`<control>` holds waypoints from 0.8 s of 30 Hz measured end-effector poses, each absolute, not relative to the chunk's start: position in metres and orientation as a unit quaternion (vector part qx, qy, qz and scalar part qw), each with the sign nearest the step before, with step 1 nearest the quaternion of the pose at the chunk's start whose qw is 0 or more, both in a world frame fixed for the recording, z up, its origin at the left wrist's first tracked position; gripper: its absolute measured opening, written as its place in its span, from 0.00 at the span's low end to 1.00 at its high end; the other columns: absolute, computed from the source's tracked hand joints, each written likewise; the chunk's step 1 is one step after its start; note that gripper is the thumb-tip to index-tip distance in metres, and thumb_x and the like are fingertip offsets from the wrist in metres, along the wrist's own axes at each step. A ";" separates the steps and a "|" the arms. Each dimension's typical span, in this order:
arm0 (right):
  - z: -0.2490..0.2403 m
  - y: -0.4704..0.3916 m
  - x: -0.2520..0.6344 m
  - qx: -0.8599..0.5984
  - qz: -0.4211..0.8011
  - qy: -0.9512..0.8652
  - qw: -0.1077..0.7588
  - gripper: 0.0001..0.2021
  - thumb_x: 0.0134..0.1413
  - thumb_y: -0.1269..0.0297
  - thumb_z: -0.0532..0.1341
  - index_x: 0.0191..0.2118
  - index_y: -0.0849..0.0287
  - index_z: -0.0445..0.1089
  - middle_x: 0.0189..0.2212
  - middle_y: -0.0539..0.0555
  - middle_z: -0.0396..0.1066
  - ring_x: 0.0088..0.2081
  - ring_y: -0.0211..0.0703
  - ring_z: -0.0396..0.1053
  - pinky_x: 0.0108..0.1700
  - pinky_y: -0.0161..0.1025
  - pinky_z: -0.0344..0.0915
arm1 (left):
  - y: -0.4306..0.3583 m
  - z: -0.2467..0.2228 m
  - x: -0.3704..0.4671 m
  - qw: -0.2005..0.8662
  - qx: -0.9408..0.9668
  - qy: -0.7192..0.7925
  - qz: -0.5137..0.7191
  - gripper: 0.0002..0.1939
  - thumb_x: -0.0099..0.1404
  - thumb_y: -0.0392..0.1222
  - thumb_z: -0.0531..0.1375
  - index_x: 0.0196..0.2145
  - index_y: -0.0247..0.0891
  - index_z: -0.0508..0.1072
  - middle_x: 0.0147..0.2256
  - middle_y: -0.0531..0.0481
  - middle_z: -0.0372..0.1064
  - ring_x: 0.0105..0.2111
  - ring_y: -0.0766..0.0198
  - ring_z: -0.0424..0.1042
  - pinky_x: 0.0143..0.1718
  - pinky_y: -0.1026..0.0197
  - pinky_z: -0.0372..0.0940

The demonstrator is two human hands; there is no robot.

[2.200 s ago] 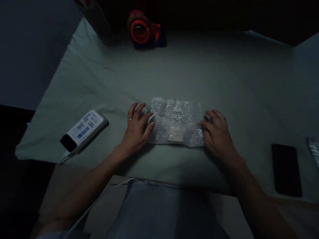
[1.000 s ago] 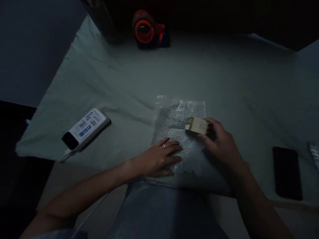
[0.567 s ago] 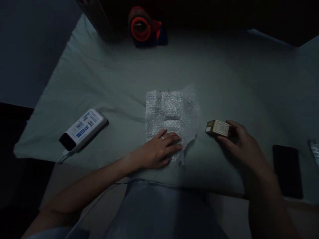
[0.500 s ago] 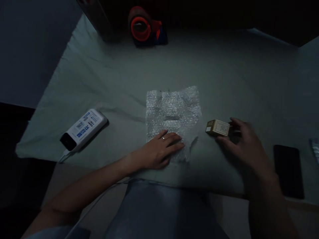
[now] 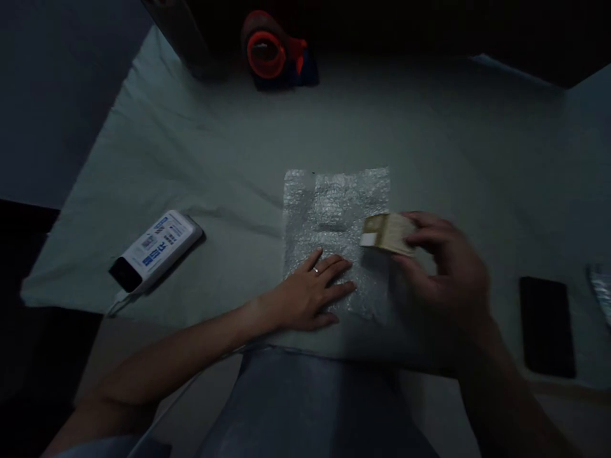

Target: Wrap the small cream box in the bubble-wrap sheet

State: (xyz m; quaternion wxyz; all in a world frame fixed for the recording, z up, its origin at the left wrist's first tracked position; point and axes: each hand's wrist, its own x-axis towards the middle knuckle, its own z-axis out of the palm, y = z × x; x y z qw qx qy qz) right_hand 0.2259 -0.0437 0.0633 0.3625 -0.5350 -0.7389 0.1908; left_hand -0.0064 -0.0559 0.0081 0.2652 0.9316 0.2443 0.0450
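Note:
A sheet of bubble wrap [image 5: 334,203] lies spread on the cloth-covered table in the middle of the head view. On its lower part my left hand [image 5: 317,292] rests flat, fingers apart, with a ring on one finger. My right hand [image 5: 443,261] grips a small gold and cream box [image 5: 389,234] by its right end. The box is over the right edge of the bubble wrap, its white-patched end pointing left; whether it touches the wrap I cannot tell.
A white power bank [image 5: 160,248] with a cable lies at the left. Behind stands a red tape dispenser [image 5: 267,54]. At the right lies a black phone [image 5: 547,326], with a silvery piece [image 5: 601,289] beyond it. A pale green cloth [image 5: 229,140] covers the table.
My right hand has carried the box leftward, from beside the bubble wrap to over its right edge. My left hand's fingers have spread, and the wrap's right side lies flatter.

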 end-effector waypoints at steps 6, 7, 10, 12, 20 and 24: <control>0.030 -0.021 0.189 -0.462 0.233 -0.813 0.266 0.07 0.55 0.70 0.58 0.40 0.55 0.63 0.50 0.60 0.69 0.52 0.50 0.67 0.52 0.50 0.65 | -0.054 0.010 -0.007 0.271 0.936 0.218 0.060 0.30 0.60 0.48 0.59 0.58 0.35 0.61 0.61 0.33 0.53 0.64 0.44 0.46 0.63 0.39 0.44; 0.026 -0.019 0.188 -0.461 0.233 -0.818 0.252 0.07 0.55 0.70 0.58 0.40 0.55 0.62 0.50 0.60 0.69 0.52 0.51 0.66 0.52 0.50 0.65 | -0.053 0.011 -0.007 0.274 0.936 0.213 0.060 0.28 0.61 0.46 0.58 0.57 0.35 0.62 0.60 0.34 0.54 0.64 0.44 0.47 0.63 0.40 0.44; 0.022 -0.018 0.187 -0.467 0.239 -0.826 0.209 0.08 0.55 0.70 0.58 0.41 0.56 0.61 0.51 0.62 0.68 0.52 0.52 0.66 0.51 0.51 0.65 | -0.051 0.014 -0.008 0.279 0.935 0.211 0.061 0.26 0.61 0.43 0.57 0.56 0.35 0.64 0.59 0.34 0.55 0.63 0.45 0.49 0.63 0.41 0.45; 0.023 -0.018 0.188 -0.472 0.245 -0.823 0.198 0.08 0.55 0.70 0.58 0.41 0.56 0.61 0.52 0.62 0.68 0.53 0.52 0.66 0.51 0.50 0.65 | -0.051 0.014 -0.008 0.281 0.935 0.208 0.065 0.26 0.60 0.43 0.57 0.56 0.34 0.64 0.59 0.34 0.55 0.63 0.44 0.49 0.63 0.41 0.44; 0.021 -0.019 0.189 -0.464 0.232 -0.825 0.224 0.09 0.53 0.71 0.59 0.40 0.56 0.61 0.50 0.62 0.69 0.52 0.52 0.67 0.51 0.51 0.66 | -0.056 0.015 -0.008 0.292 0.931 0.212 0.057 0.30 0.55 0.38 0.57 0.57 0.33 0.62 0.62 0.35 0.51 0.65 0.45 0.43 0.64 0.39 0.39; 0.019 -0.020 0.191 -0.463 0.223 -0.823 0.243 0.09 0.53 0.71 0.60 0.39 0.56 0.61 0.49 0.61 0.69 0.52 0.52 0.67 0.51 0.51 0.66 | -0.057 0.015 -0.008 0.293 0.930 0.214 0.052 0.30 0.55 0.39 0.56 0.57 0.34 0.62 0.62 0.36 0.51 0.66 0.46 0.42 0.64 0.40 0.37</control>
